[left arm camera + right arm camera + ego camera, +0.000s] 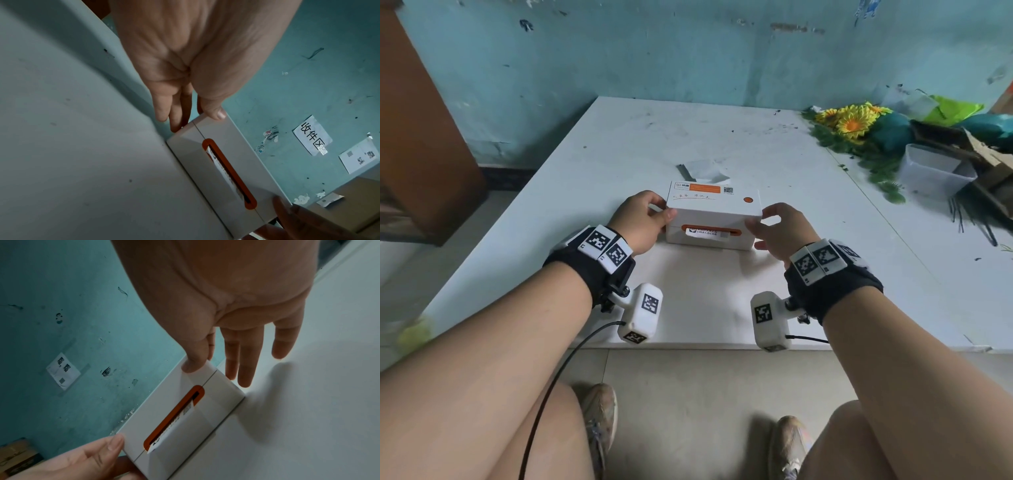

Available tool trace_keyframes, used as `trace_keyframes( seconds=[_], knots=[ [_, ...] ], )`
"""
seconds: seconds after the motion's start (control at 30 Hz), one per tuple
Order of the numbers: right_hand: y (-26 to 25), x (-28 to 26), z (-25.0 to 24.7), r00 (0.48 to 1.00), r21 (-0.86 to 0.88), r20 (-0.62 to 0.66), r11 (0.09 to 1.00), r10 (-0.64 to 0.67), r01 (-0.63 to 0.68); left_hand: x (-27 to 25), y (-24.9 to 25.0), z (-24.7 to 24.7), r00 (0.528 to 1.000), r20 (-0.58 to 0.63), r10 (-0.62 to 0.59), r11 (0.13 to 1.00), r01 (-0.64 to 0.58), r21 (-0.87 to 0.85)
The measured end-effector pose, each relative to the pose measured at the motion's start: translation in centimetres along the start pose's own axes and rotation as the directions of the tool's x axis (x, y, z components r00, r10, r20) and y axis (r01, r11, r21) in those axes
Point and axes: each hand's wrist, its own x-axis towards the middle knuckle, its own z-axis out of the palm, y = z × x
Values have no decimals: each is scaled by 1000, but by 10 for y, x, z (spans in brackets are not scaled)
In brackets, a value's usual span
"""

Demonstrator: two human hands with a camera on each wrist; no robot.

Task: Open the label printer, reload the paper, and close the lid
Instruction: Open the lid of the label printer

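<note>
Head view: both hands, left hand (642,219) and right hand (774,228), grip the closed label printer (714,214) by its sides; lifting the lid (714,200) likely comes next.

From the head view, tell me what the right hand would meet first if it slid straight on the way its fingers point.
The right hand points leftward at the label printer; its thumb already touches the printer's right end, so the printer comes first.

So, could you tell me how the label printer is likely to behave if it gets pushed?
The label printer looks boxy and flat-bottomed, so it would probably slide rather than tip. Its smooth shell may feel slippery. The paper sticking out of the slot looks thin and likely floppy.
</note>
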Motion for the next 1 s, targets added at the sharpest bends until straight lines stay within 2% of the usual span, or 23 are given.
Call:
trace_keyframes(
  seconds=[0.53, 0.83, 1.0],
  knots=[
    [1, 0, 5, 1000, 85, -13, 996, -22, 23, -2, 6, 1, 1000, -11, -11, 1000, 11, 19],
    [-1, -1, -2, 1000, 38, -26, 999, -4, 5, -3, 8, 1, 1000, -10, -20, 999, 20, 41],
    [-4, -4, -5, 1000, 35, 11, 999, 9, -9, -5, 13, 1, 1000, -9, -18, 998, 19, 54]
  ],
)
